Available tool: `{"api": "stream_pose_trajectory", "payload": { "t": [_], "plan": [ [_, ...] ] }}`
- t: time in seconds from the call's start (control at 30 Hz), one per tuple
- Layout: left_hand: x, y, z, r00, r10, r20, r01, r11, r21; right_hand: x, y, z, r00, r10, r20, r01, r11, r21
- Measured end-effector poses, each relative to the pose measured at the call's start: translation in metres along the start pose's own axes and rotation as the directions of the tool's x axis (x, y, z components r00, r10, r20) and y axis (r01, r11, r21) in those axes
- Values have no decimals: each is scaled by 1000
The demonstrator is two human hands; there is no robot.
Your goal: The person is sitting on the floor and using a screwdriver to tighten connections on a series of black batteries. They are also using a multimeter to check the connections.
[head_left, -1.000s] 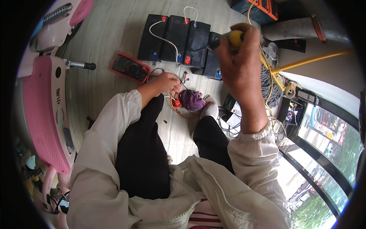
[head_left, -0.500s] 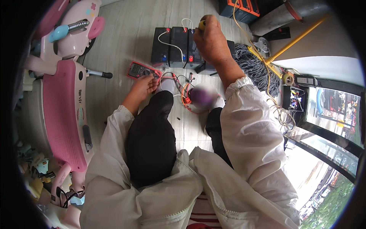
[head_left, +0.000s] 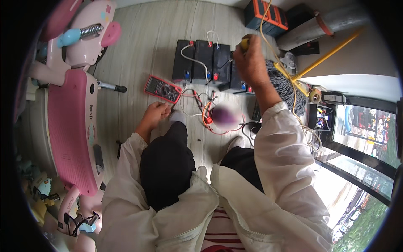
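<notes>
My right hand [head_left: 252,63] is closed around the yellow handle of a screwdriver [head_left: 244,44]. Its thin shaft slants down to the left over the black batteries [head_left: 183,63], which stand in a row on the floor with red and blue terminals. White wires [head_left: 195,60] link some of the terminals. On the left, a red digital multimeter [head_left: 163,89] lies face up. Just below it is my left hand [head_left: 155,114], fingers curled and thumb against the index finger; whatever they might hold is hidden. Red and black leads [head_left: 205,109] lie tangled beside a blurred purple object [head_left: 225,116].
A pink and white ride-on scooter [head_left: 69,134] stands along the left. To the right are a grey mop head [head_left: 283,86] with a yellow handle, a tape roll [head_left: 315,96] and coiled cable [head_left: 310,138]. Orange-topped batteries [head_left: 264,19] sit at the far right.
My left hand has drawn back from the multimeter's edge toward me. My right hand has shifted right with the screwdriver, whose shaft now shows. The whole view has shifted slightly.
</notes>
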State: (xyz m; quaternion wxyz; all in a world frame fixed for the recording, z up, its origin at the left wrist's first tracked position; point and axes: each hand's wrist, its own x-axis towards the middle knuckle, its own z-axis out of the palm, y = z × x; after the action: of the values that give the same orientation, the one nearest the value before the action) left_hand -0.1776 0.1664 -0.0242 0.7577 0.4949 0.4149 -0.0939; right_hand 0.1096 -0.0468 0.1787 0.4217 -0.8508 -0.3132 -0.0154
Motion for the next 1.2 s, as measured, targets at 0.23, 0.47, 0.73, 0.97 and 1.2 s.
{"api": "stream_pose_trajectory", "payload": {
  "t": [0.23, 0.47, 0.73, 0.97, 1.2],
  "plan": [
    [34, 11, 31, 992, -7, 127, -31, 954, 300, -3, 10, -14, 998, -3, -61, 3, 1000, 13],
    [103, -12, 112, 733, 388, 559, -676, 324, 662, -4, 3, -16, 998, -24, 58, 18, 995, 98],
    [115, -37, 152, 836, 145, 529, -542, 365, 757, -11, 11, -25, 993, 11, 120, -26, 992, 127],
    [140, -54, 154, 928, 49, 369, -309, 653, 692, -5, 29, -37, 993, 82, 81, -92, 987, 130],
    [157, -52, 170, 861, 136, 490, -500, 56, 864, -8, 28, -35, 999, -14, 32, 13, 999, 48]
  ]
}}
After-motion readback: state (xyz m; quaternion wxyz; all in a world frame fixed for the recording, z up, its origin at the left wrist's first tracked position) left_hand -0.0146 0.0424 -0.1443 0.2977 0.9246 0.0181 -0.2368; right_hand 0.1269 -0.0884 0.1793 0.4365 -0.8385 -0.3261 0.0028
